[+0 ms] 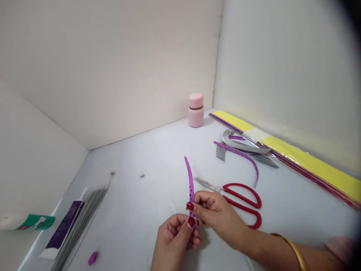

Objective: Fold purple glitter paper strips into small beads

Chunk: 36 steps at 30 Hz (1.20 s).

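Observation:
A narrow purple patterned strip (189, 175) stands up from between my two hands, its free end pointing away from me and curving slightly left. My left hand (180, 233) pinches its lower end between thumb and fingers. Just above, my right hand (211, 210) grips the same strip between thumb and forefinger. Fingers hide the strip's lowest part. Red-handled scissors (242, 203) lie on the table behind my right hand, blades pointing left and slightly parted. A second, longer purple strip (239, 152) lies curved farther back on the right.
Grey strips (245, 145) lie beside a long yellow-topped pack of sheets (299, 150) along the right wall. A pink flask (196, 110) stands at the back. On the left are a purple-and-white tube (64, 227), grey wires (84, 222), a green-and-white tube (36, 222) and a small purple piece (93, 258).

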Each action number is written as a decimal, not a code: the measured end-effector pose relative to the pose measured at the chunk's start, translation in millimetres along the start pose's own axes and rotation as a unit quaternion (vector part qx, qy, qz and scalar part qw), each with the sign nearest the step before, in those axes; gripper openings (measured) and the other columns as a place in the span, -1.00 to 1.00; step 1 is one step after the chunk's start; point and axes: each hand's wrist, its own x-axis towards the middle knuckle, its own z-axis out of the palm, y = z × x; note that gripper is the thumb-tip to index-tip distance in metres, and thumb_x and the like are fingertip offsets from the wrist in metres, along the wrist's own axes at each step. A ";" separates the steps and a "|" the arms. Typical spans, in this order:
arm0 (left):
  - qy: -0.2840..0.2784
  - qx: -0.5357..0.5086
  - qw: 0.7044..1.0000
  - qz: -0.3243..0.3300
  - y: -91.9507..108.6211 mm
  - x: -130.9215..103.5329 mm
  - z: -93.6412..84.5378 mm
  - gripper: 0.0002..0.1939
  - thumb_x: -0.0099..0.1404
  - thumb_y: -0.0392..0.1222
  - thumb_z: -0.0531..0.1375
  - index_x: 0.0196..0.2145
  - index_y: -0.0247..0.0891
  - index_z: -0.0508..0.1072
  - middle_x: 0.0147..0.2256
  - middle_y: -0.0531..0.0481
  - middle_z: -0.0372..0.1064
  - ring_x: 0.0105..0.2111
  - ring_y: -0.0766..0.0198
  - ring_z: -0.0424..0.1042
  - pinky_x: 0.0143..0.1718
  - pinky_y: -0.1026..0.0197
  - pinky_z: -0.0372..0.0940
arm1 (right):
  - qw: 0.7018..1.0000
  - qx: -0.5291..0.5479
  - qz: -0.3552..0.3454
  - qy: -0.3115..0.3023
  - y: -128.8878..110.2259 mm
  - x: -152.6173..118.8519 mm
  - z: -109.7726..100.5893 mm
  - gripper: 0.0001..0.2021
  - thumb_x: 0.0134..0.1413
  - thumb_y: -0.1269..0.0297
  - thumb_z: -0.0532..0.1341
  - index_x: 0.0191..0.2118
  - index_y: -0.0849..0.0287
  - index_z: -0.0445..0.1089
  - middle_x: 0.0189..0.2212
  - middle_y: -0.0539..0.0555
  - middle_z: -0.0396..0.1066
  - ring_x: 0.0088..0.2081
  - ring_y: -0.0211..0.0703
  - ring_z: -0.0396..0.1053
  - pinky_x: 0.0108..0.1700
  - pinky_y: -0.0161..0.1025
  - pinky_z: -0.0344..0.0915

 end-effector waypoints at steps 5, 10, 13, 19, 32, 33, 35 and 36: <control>0.005 -0.009 1.000 0.008 2.5 -0.5 -0.6 -0.66 -0.17 -0.03 0.40 -0.62 -0.40 0.47 -0.68 0.05 0.38 -0.71 0.50 0.28 -0.64 0.43 0.14 | 0.998 0.032 0.040 -0.030 0.5 -0.1 -0.4 -0.73 -0.08 0.13 0.28 -0.52 0.22 0.25 -0.66 -0.11 0.23 -0.60 -0.37 0.18 -0.54 -0.41 0.09; 0.009 -0.028 0.999 0.019 4.2 0.0 -2.3 -0.67 -0.11 -0.03 0.38 -0.60 -0.41 0.48 -0.64 0.01 0.42 -0.66 0.48 0.31 -0.59 0.44 0.20 | 0.998 -0.001 0.032 -0.052 -0.2 0.0 0.2 -0.77 -0.04 0.16 0.25 -0.47 0.24 0.28 -0.62 -0.06 0.29 -0.56 -0.33 0.24 -0.48 -0.38 0.14; 0.003 -0.044 0.999 0.012 2.4 1.4 -3.2 -0.62 -0.06 0.03 0.34 -0.56 -0.43 0.50 -0.63 -0.03 0.44 -0.65 0.45 0.34 -0.60 0.43 0.22 | 0.999 0.000 0.025 -0.043 0.5 1.7 -0.9 -0.79 -0.03 0.20 0.24 -0.47 0.25 0.29 -0.62 -0.07 0.28 -0.56 -0.36 0.22 -0.49 -0.39 0.14; 0.002 -0.040 0.999 -0.002 0.9 2.7 -3.9 -0.70 -0.21 -0.12 0.43 -0.60 -0.40 0.49 -0.64 0.00 0.44 -0.68 0.48 0.32 -0.61 0.44 0.18 | 0.997 0.039 0.045 -0.059 3.4 2.9 -1.1 -0.78 -0.04 0.20 0.26 -0.47 0.23 0.26 -0.64 -0.07 0.30 -0.59 -0.35 0.27 -0.51 -0.39 0.15; 0.024 -0.037 0.998 0.041 1.2 2.6 -5.3 -0.71 -0.17 -0.11 0.41 -0.54 -0.39 0.53 -0.63 -0.01 0.44 -0.64 0.44 0.34 -0.56 0.42 0.22 | 0.995 0.037 0.067 -0.060 -2.0 4.3 -0.6 -0.79 -0.05 0.21 0.25 -0.44 0.25 0.26 -0.62 -0.08 0.31 -0.60 -0.40 0.20 -0.53 -0.43 0.10; 0.024 -0.038 0.998 0.041 1.1 2.8 -5.5 -0.71 -0.17 -0.11 0.41 -0.53 -0.40 0.53 -0.63 -0.02 0.44 -0.63 0.44 0.34 -0.56 0.42 0.22 | 0.994 0.041 0.069 -0.069 -0.9 4.6 -0.9 -0.77 -0.05 0.19 0.25 -0.43 0.25 0.26 -0.62 -0.07 0.32 -0.60 -0.40 0.22 -0.53 -0.43 0.11; 0.023 -0.040 0.998 0.038 1.5 2.8 -5.7 -0.70 -0.16 -0.11 0.41 -0.53 -0.40 0.53 -0.63 -0.02 0.44 -0.63 0.44 0.35 -0.56 0.42 0.22 | 0.994 0.038 0.078 -0.073 1.2 5.1 -1.6 -0.76 -0.04 0.18 0.25 -0.41 0.24 0.26 -0.62 -0.08 0.31 -0.60 -0.41 0.21 -0.54 -0.43 0.10; 0.020 -0.039 0.998 0.035 2.0 2.6 -5.8 -0.70 -0.15 -0.09 0.41 -0.52 -0.40 0.54 -0.62 -0.03 0.45 -0.63 0.43 0.36 -0.56 0.41 0.23 | 0.994 0.034 0.082 -0.068 1.9 5.3 -1.9 -0.77 -0.04 0.17 0.25 -0.41 0.24 0.26 -0.62 -0.09 0.30 -0.61 -0.41 0.20 -0.54 -0.44 0.09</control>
